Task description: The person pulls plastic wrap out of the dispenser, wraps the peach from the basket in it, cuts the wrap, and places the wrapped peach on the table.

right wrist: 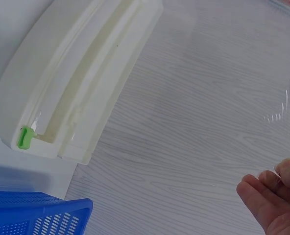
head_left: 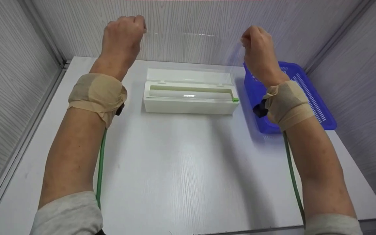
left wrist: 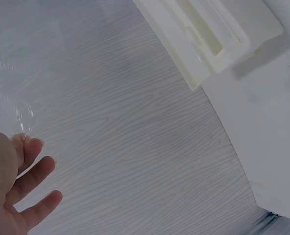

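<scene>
A clear sheet of cling film (head_left: 199, 34) spans the space between my two raised hands, showing mostly as thin glints. My left hand (head_left: 121, 37) pinches one corner between thumb and forefinger; the left wrist view shows its other fingers spread apart and creases in the film (left wrist: 17, 107). At the opposite corner my right hand (head_left: 258, 49) pinches the film with thumb and fingertips, and wrinkles run from there in the right wrist view. Below the sheet, a white cling film dispenser (head_left: 188, 108) stands with its lid (head_left: 188, 75) tipped back, a roll (head_left: 191, 94) inside and a green slide cutter (head_left: 235, 100) at its right end.
A blue plastic basket (head_left: 315, 98) stands on the right of the white table (head_left: 175, 169), partly beneath my right forearm. Wood-grain panels (head_left: 188, 19) close off the back and both sides. A green cable (head_left: 100, 169) runs along each forearm.
</scene>
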Available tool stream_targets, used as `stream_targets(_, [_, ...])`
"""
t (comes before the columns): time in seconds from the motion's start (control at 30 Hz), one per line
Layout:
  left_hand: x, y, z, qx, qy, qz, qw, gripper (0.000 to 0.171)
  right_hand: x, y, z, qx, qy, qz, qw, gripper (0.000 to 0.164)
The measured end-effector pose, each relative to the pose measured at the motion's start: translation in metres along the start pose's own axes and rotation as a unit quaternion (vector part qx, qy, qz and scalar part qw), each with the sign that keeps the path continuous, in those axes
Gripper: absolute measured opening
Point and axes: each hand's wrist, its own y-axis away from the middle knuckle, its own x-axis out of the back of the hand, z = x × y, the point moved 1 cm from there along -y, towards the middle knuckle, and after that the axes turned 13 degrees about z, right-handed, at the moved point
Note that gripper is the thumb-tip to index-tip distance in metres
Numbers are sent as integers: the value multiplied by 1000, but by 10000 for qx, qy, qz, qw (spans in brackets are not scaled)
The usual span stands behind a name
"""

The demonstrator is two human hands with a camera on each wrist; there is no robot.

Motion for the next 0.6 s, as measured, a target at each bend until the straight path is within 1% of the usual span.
stream_targets(0.1, [6, -5, 0, -42, -9, 56, 10000, 20, 6, -3, -2, 0, 67, 62, 10000, 24])
stream_targets(0.17, [9, -8, 0, -39, 56, 124, 9999, 20, 10, -5, -2, 53, 59, 176, 9998, 24])
stream_targets(0.3, [15, -14, 2, 34, 160, 199, 9997, 22, 19, -10, -4, 73, 37, 404, 9992, 24])
stream_targets(0.4, [19, -19, 3, 90, 184, 188, 9996, 26, 24, -13, -5, 84, 44, 555, 9984, 23])
stream_targets(0.47, [21, -24, 3, 53, 205, 332, 9992, 27, 27, -16, -5, 82, 75, 661, 9977, 22])
stream_targets(0.53, [22, -28, 2, -3, 273, 577, 9980, 28, 31, -19, -6, 96, 88, 734, 9972, 21])
stream_targets(0.6, [24, -31, 1, -125, 285, 867, 9957, 34, 34, -22, -8, 110, 92, 795, 9967, 20])
